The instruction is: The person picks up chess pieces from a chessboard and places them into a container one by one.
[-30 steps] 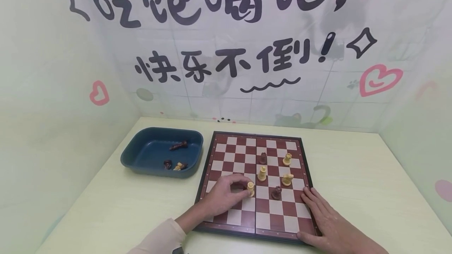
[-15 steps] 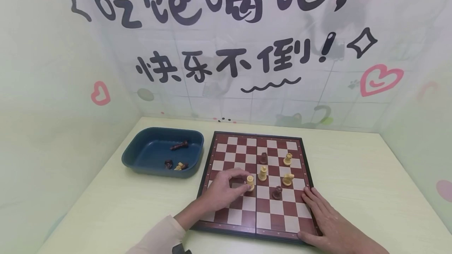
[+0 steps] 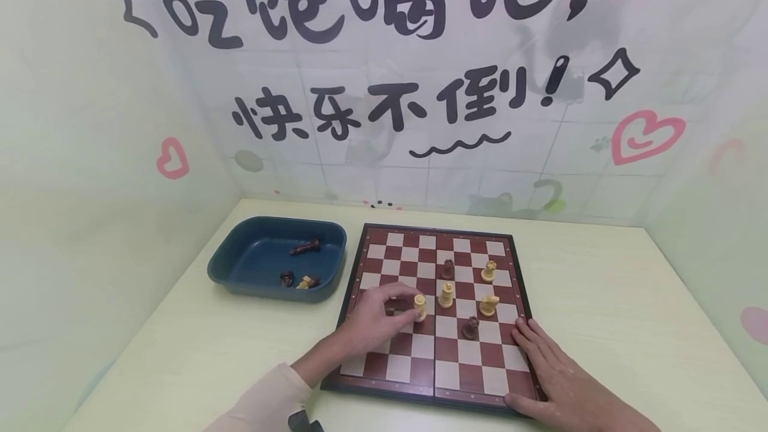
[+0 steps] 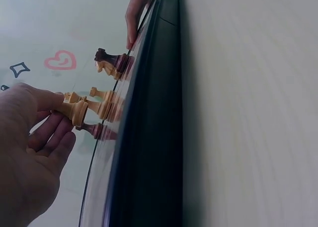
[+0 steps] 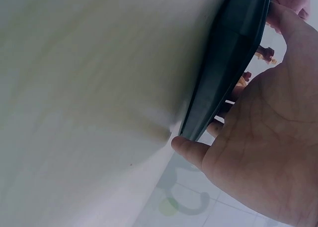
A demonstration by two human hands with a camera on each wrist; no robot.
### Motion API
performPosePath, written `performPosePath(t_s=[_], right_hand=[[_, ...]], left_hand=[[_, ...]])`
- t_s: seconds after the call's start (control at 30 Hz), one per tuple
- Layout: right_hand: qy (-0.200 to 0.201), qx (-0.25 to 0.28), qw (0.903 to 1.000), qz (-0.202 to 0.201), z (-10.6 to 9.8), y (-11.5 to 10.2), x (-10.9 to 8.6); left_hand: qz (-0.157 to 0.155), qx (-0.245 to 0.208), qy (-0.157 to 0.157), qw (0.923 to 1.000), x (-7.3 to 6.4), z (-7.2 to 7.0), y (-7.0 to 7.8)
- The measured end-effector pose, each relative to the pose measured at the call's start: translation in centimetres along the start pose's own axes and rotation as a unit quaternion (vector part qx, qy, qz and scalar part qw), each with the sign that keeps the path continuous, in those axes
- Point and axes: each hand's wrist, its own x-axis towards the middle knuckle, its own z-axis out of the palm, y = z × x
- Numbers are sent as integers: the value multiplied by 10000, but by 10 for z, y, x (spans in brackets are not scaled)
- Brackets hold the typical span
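Observation:
My left hand [image 3: 375, 319] pinches a cream chess piece [image 3: 420, 307] with a flat round top between thumb and fingers, over the left half of the chessboard [image 3: 423, 387]. In the left wrist view the held piece [image 4: 74, 113] is tilted, its base apart from the board, its top hidden by my fingers. My right hand [image 3: 558, 372] rests along the board's right edge near the front corner, fingers straight. On the board's right half stand a cream piece [image 3: 446, 295], a cream knight [image 3: 489, 305], a crowned cream piece [image 3: 489, 271] and two dark pieces [image 3: 471, 328].
A blue tray [image 3: 219, 271] stands left of the board on the pale table [image 3: 210, 365], with several dark and cream pieces lying in it. Behind the table rises a white printed wall sheet [image 3: 384, 179], and pale walls close both sides.
My left hand has carried the cream piece slightly away from me and then a little to the left. The right hand and the standing pieces have stayed put.

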Motion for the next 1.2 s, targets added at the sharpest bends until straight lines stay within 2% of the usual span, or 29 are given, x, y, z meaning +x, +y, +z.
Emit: performPosePath(t_s=[0.27, 0.53, 0.77, 0.97, 1.2], right_hand=[[247, -161, 9994, -157, 1, 2, -1], [198, -139, 9996, -121, 1, 2, -2], [218, -185, 9995, -166, 0, 2, -2], [92, -159, 9998, -75, 0, 2, -1], [-9, -141, 9999, -40, -2, 1, 0]], left_hand=[[-227, -88, 74, 9997, 0, -6, -1], [-182, -276, 89, 9994, 0, -14, -5], [-193, -270, 178, 9993, -3, -25, -8], [-245, -124, 416, 9988, -5, -35, -6], [-22, -97, 668, 9977, -6, -47, -4]])
